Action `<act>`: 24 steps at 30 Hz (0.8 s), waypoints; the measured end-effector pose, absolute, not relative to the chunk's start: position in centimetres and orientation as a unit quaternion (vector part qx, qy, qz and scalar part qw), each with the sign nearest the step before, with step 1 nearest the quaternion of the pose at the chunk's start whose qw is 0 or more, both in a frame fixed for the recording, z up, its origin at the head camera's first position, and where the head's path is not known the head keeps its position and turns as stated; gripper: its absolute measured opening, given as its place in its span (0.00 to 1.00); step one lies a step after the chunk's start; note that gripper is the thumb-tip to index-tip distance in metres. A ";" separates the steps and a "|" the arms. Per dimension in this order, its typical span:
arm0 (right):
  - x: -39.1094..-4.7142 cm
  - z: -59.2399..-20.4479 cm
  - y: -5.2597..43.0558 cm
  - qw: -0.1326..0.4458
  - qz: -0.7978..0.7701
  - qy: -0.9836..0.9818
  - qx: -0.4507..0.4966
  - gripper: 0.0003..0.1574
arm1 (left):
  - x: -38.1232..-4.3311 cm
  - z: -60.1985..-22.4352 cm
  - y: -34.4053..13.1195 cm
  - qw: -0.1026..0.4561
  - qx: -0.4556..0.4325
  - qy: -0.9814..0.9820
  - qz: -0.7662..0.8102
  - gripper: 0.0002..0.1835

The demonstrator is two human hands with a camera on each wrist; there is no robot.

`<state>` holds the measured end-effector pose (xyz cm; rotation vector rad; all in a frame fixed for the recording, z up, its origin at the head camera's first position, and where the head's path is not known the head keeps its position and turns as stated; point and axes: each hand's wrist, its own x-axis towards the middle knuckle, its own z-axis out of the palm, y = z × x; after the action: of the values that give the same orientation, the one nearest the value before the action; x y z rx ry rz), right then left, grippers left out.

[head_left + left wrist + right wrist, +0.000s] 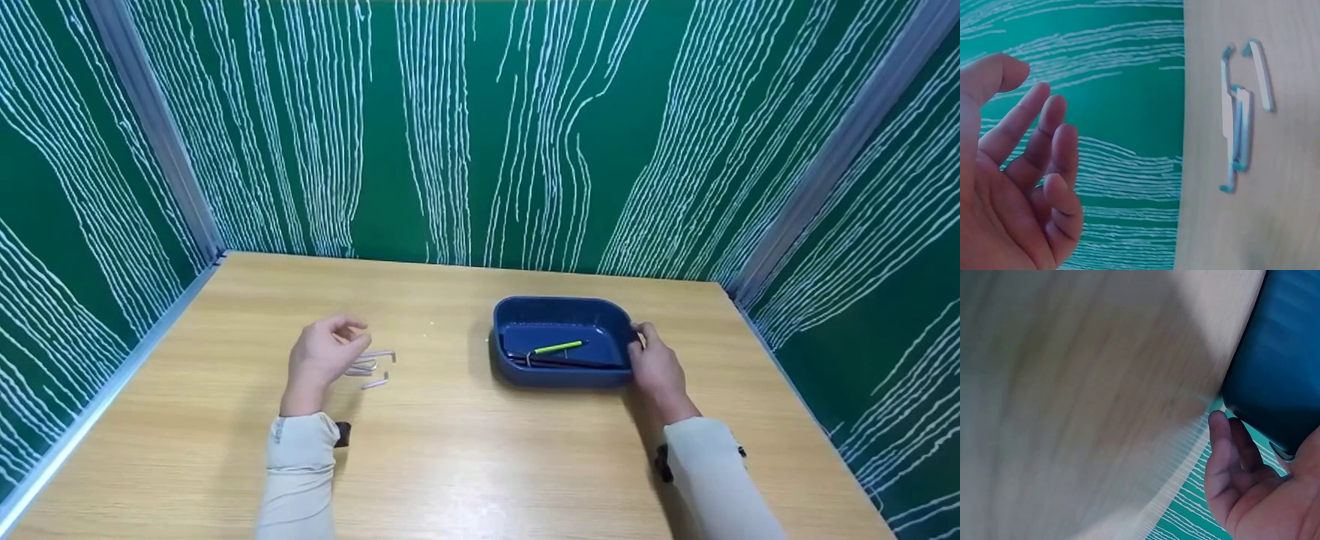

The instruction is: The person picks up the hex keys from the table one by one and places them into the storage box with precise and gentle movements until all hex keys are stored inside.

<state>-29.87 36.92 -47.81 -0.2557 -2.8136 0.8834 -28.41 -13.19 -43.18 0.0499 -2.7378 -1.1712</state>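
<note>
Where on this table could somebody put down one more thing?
The wide bare strip of table nearest the person, between the two sleeves, is free, as is the far strip along the green wall. It is crowded around the metal hex keys by the left hand and at the blue tray.

**Even light overhead, blur at the wrists**

The head view is bright and evenly lit, with soft shadows under the left hand [324, 352] and beside the tray [562, 375]; the walls bow outward toward the frame's edges. In the left wrist view, the metal keys [1238, 112] at upper right are slightly soft. The right wrist view is heavily smeared across its left half, the table [1072, 410] streaked and dim.
</note>
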 end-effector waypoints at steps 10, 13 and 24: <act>-29.9 -47.9 36.9 0.102 0.294 -0.946 -0.090 0.24 | -28.6 -45.5 -14.9 0.030 0.042 -0.943 -0.330 0.12; -30.0 -47.9 36.9 0.109 0.286 -0.948 -0.089 0.23 | -28.8 -46.6 -15.3 0.025 0.042 -0.944 -0.327 0.12; -30.0 -47.7 37.0 0.103 0.291 -0.947 -0.087 0.24 | -29.8 -48.3 -16.3 -0.009 0.062 -0.936 -0.346 0.11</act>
<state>-29.96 36.97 -47.71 -0.2581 -2.7958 0.8574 -29.82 -16.31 -48.33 0.1955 -2.9575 -1.0931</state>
